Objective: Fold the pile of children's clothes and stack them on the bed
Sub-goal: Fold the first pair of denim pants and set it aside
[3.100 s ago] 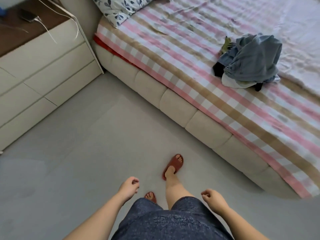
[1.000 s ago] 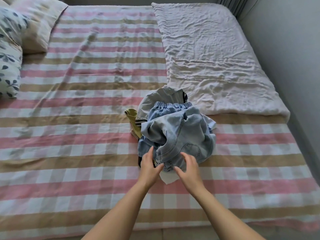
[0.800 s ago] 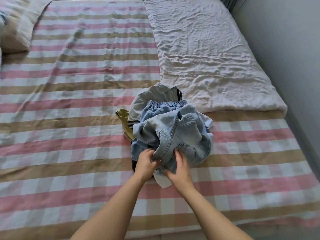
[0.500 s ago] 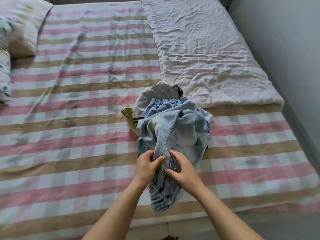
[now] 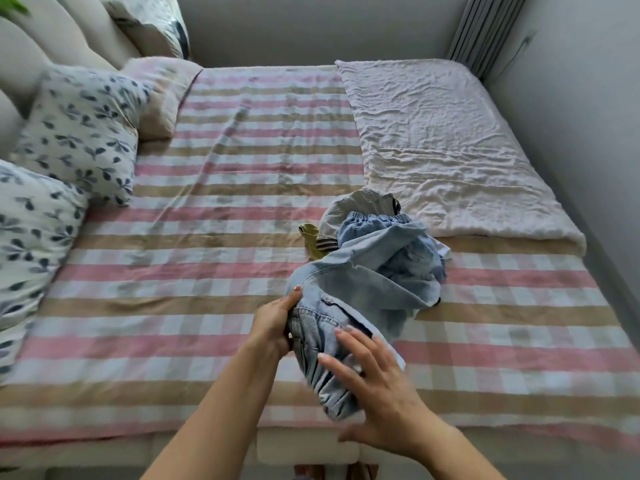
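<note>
Denim trousers (image 5: 349,296) at centre frame on the striped bed (image 5: 207,258), long axis running from the pile (image 5: 374,230) at upper right down to the gathered cuff at lower centre. My left hand (image 5: 273,322) is clamped on the denim's left edge. My right hand (image 5: 377,386), fingers spread and apart, hovers flat over the cuff.

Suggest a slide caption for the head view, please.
Left hand grips denim trousers from the pile on the striped bed.

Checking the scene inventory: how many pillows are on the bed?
3 clear: two white pillows with a blue leaf print, and, at the left, and a pale pink-beige pillow behind them. A fourth printed cushion may stand by the headboard.
</note>
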Motion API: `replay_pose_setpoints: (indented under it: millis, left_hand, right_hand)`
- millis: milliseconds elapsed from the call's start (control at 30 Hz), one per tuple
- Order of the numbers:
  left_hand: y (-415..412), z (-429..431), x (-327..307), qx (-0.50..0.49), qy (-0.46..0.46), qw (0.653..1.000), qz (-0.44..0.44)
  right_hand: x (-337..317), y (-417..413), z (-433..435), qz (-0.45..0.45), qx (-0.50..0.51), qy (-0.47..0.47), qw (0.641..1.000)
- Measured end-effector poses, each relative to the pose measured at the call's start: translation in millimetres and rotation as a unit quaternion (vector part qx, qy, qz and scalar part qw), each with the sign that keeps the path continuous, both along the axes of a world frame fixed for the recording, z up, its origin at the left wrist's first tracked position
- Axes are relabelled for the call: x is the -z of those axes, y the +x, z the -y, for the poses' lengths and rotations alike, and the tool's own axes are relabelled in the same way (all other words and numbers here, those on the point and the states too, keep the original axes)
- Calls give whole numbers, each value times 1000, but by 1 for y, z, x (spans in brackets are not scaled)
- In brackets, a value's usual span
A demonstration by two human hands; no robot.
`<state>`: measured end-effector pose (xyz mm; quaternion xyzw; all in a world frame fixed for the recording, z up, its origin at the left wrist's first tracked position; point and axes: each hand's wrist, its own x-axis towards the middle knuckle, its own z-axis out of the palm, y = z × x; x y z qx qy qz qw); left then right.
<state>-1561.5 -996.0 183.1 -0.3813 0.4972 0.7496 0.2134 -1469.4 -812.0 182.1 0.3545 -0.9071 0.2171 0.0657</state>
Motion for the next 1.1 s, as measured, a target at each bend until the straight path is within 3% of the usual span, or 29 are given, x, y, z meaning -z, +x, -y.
replay_pose_setpoints:
  millis: [67,133,233,300,400,533,800,933,1100]
  left_hand:
    - [7,1,-5,7,6,1000,19]
    - [11,-1,-8,17,-10,1000,2]
    - [20,-2,-7,43,-26,997,-60]
    - [29,-4,-5,87,-24,991,-102]
    - [47,-9,5,165,-35,971,-168]
    - [82,-22,33,244,-202,906,-281]
    - [114,-52,75,261,-342,844,-319]
    - [111,-51,76,184,-372,851,-322]
    - [72,-35,32,2,-325,890,-321]
  right_hand:
    - [6,5,9,-32,27,-57,998]
    - [7,3,13,22,96,-190,977]
    - [-3,-8,13,219,188,-388,875]
    - [-10,-18,8,276,232,-447,819]
    - [-7,-28,2,316,258,-435,803]
    - [5,-28,-4,344,291,-448,772]
    - [3,-41,-17,348,347,-499,714]
    - [-3,-50,-29,347,349,-509,706]
    - [-20,-62,-56,312,339,-473,751]
